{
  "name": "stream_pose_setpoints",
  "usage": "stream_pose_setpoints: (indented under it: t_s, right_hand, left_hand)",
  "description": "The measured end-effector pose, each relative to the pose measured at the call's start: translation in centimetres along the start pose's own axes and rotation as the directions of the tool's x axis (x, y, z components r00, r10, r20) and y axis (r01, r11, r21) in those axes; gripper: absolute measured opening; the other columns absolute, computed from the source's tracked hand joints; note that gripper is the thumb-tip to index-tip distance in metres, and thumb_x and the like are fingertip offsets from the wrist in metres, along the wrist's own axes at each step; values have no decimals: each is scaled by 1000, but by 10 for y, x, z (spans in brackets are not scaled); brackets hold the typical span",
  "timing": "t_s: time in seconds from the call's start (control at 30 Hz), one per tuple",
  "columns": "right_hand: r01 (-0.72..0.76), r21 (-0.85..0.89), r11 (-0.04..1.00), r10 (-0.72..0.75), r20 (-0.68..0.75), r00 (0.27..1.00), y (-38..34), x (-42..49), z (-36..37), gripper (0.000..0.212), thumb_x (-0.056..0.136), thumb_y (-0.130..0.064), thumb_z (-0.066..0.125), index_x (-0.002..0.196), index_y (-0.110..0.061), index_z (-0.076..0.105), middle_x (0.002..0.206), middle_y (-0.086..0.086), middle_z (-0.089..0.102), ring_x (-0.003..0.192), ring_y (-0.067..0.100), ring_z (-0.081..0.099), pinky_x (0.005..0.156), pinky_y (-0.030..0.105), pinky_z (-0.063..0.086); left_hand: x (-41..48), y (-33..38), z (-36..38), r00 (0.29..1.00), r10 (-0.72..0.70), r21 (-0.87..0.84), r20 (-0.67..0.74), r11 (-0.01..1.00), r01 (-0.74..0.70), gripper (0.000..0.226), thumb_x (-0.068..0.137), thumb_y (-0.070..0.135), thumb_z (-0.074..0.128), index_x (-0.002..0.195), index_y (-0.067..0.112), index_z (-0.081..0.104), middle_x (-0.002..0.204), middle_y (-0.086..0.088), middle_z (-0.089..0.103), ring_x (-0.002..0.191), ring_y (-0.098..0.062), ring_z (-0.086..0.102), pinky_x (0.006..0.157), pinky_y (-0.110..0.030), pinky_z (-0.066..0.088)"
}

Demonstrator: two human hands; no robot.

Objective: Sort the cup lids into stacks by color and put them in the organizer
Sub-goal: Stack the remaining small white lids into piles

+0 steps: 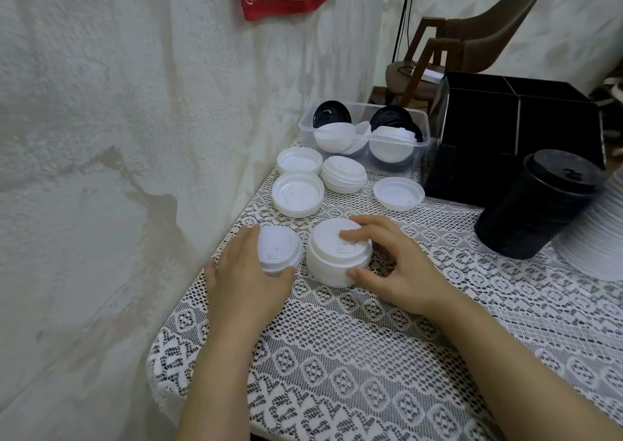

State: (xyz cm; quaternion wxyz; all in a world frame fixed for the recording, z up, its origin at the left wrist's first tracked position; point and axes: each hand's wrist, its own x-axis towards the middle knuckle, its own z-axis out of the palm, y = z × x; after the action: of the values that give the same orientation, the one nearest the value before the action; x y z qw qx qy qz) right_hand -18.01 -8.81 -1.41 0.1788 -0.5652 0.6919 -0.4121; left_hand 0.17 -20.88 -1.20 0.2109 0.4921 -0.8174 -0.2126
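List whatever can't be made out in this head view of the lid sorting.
Head view only:
- clear tub: lid count; the lids overlap and the walls blur them.
- black organizer: contents, hidden by its own walls.
- white stack at right: cut off by the frame edge.
- near white stack: lid count; the right hand covers its side.
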Motion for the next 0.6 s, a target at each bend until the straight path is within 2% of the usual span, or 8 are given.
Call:
stream_pose_setpoints:
  t_s: [0.07, 0.13, 0.2, 0.27, 0.33, 0.4, 0.5, 0.6]
  right_hand:
    - [-6, 22, 1000, 6, 0, 1000, 0, 0, 0, 44, 73, -36, 70, 113, -46, 56, 135, -32, 36, 126, -17, 33, 105, 8, 24]
    - [-12, 44, 999, 12, 0, 1000, 0, -1, 0, 45, 72, -35, 71, 113, -46, 57, 135, -30, 37, 127, -15, 34, 107, 13, 27]
    - [-11, 54, 998, 11, -6, 1000, 0, -1, 0, 47, 72, -34, 73, 115, -45, 56, 135, -28, 39, 127, -12, 36, 109, 16, 29]
    - [-15, 60, 998, 16, -8, 1000, 1, -1, 0, 55, 74, -30, 76, 121, -45, 52, 135, -26, 42, 127, -10, 39, 110, 19, 32]
    - [-42, 95, 995, 42, -5, 999, 2, -1, 1, 67, 74, -27, 77, 129, -47, 45, 136, -23, 45, 127, -4, 43, 111, 27, 38]
    - [-50, 124, 991, 52, -14, 999, 2, -1, 1, 75, 73, -27, 78, 133, -50, 39, 136, -22, 47, 126, -3, 46, 109, 30, 41]
    - [-52, 159, 986, 56, -18, 998, 2, -1, 1, 82, 74, -25, 79, 139, -47, 33, 136, -21, 46, 125, -5, 46, 108, 28, 41]
    - [-42, 187, 981, 48, -26, 999, 2, -1, 3, 82, 73, -34, 75, 141, -43, 32, 137, -15, 48, 126, 2, 49, 106, 31, 44]
  left_hand:
    - [1, -1, 0, 1000, 22, -7, 9, 1000, -22, 72, 82, 38, 69, 145, 22, 37, 151, 6, 36, 139, -15, 30, 118, -45, 14]
    - [1, -1, 0, 998, 25, -97, -49, 995, -30, 68, 79, 33, 74, 139, 18, 46, 144, 2, 44, 131, -18, 39, 115, -44, 23]
    - [-2, 5, -4, 989, 13, -254, -145, 966, -50, 62, 78, 27, 76, 133, 16, 51, 137, 2, 47, 119, -12, 43, 105, -26, 33]
    - [-5, 15, -8, 975, 24, -387, -220, 915, -110, 52, 77, 25, 76, 124, 20, 56, 127, 6, 47, 106, 2, 41, 87, -7, 34]
    - [-7, 25, -10, 963, 81, -454, -258, 870, -194, 47, 73, 26, 76, 117, 23, 58, 119, 7, 48, 103, 4, 44, 81, 3, 32]
    - [-10, 34, -7, 962, 162, -457, -221, 854, -249, 48, 71, 30, 76, 116, 25, 59, 119, 10, 48, 109, 3, 44, 85, 4, 31]
    - [-13, 44, 2, 953, 261, -410, -153, 861, -302, 54, 71, 28, 79, 121, 22, 60, 122, 13, 44, 108, 10, 37, 83, 9, 24]
    - [-15, 47, 10, 946, 308, -372, -103, 870, -324, 57, 73, 27, 79, 126, 22, 58, 123, 15, 39, 104, 15, 31, 83, 11, 19]
